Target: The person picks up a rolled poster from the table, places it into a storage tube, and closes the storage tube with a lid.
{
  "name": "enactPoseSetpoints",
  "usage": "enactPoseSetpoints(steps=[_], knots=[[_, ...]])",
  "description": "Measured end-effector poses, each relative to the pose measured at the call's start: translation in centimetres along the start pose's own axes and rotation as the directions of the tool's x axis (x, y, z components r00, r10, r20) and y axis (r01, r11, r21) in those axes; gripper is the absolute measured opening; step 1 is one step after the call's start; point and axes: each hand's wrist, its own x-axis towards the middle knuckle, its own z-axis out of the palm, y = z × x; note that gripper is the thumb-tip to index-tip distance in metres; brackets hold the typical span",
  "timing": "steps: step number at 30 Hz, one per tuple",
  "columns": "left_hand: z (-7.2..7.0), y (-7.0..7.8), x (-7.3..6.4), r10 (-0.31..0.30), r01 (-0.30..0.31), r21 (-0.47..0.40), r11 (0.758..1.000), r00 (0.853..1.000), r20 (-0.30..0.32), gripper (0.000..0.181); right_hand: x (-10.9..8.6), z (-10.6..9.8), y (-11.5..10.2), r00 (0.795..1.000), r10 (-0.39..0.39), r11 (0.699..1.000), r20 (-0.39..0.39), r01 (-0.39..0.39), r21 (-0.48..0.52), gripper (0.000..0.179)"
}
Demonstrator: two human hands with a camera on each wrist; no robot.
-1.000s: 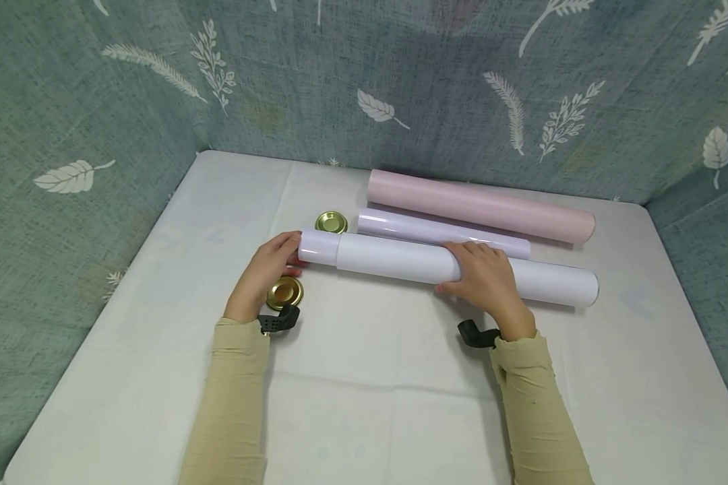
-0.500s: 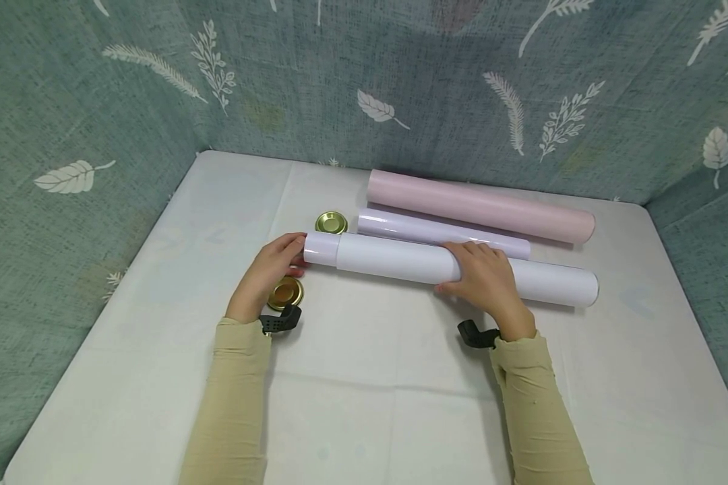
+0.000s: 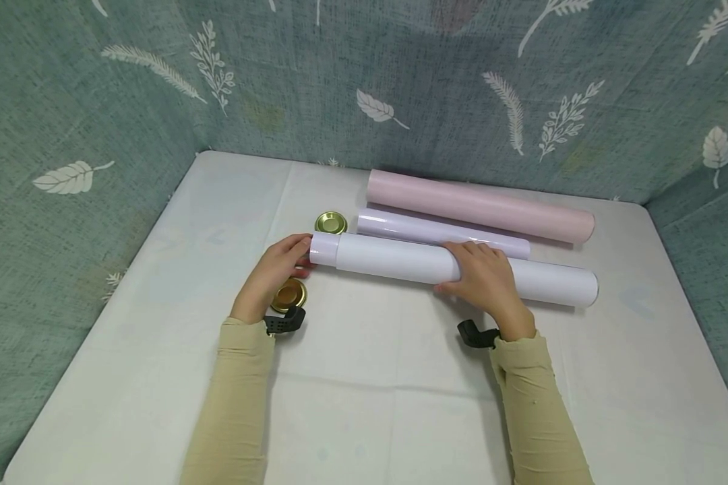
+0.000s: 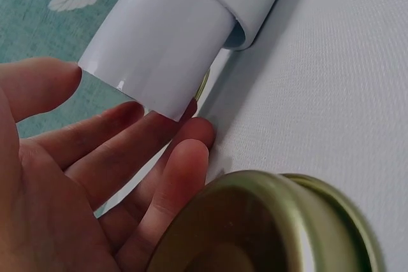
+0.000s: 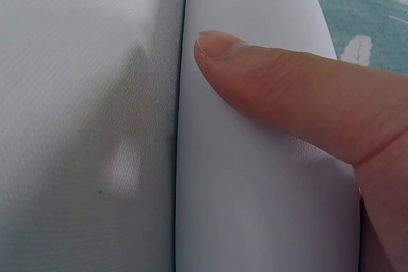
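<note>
A white tube lies across the table, with the end of a glossy lavender roll sticking out of its left opening. In the left wrist view the tube's rim stands round the roll with a gap on one side. My left hand is at the roll's outer end, thumb tip at its edge and loosely spread fingers at the end. My right hand grips the tube right of its middle, the thumb along the near side and the fingers over the top.
A second lavender roll lies just behind the tube, and a thicker pink roll behind that. One gold lid is behind the roll's end; another gold lid lies beside my left wrist. Patterned green cloth surrounds the table.
My left hand has moved a little to the right, and the lavender roll has slid further into the white tube. The right hand and tube have stayed in place.
</note>
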Motion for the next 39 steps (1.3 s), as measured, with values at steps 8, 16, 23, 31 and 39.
enactPoseSetpoints(steps=[8, 16, 23, 31, 39], knots=[[0.2, 0.2, 0.2, 0.011, -0.011, 0.024, 1.000, 1.000, -0.016, 0.053, -0.1, 0.0, 0.0, 1.000, 0.001, 1.000, -0.015, -0.001, 0.003, 0.083], [0.4, 0.7, 0.1, 0.004, -0.003, 0.021, 1.000, 1.000, -0.002, 0.053, 0.0, -0.2, 0.0, 1.000, -0.002, 1.000, -0.015, 0.002, -0.003, 0.083], [0.5, 0.7, 0.2, -0.005, 0.005, 0.033, 0.999, 1.000, -0.008, 0.051, 0.1, -0.3, -0.1, 1.000, 0.001, 1.000, -0.012, 0.000, 0.005, 0.083], [0.8, 0.4, 0.4, 0.018, -0.018, 0.031, 0.999, 1.000, 0.008, 0.050, 0.1, -0.1, -0.1, 1.000, 0.001, 1.000, -0.008, -0.001, 0.004, 0.083], [1.1, 0.3, 0.5, 0.028, -0.029, 0.033, 0.999, 0.999, 0.036, 0.050, 0.0, 0.1, 0.0, 1.000, 0.007, 1.000, 0.003, -0.007, 0.007, 0.084]])
